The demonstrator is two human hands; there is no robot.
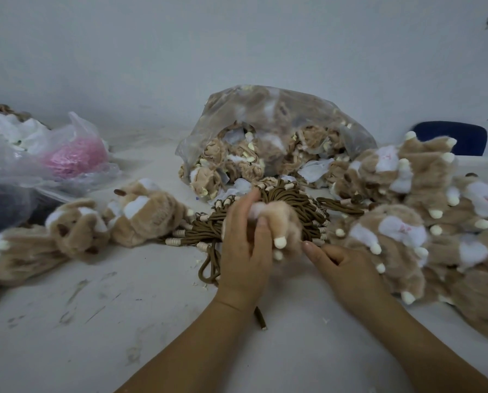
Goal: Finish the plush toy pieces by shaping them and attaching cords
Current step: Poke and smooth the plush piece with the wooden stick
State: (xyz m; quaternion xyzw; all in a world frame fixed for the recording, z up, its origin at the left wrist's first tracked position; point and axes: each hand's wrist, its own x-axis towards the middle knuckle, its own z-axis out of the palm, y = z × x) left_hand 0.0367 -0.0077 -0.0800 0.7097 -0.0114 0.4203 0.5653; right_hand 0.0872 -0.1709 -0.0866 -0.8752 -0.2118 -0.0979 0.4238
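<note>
The left grip (245,242), a bare hand, is closed around one tan plush piece (279,219). Its thumb presses on the front of the piece and its fingers are curled behind it. The piece is held just above the surface (123,321), in the middle of the view, with its small cream tips pointing down. The right grip (347,268) is just beside the piece. One straight finger touches the lower edge of the piece and the other fingers are curled in, but I cannot tell if they pinch something. Directly behind the held piece lies a bundle of brown cords (291,194) with cream beads. One short brown cord end (261,319) lies alone near the left wrist. Behind the bundle a clear plastic bag (265,120) lies on its side, full of crumpled tan pieces. A pile of plush pieces (412,194) is on the right, and a few more plush pieces (140,211) are on the left. Thin plastic bags (38,154), one with something pink inside, are far to the left.
</note>
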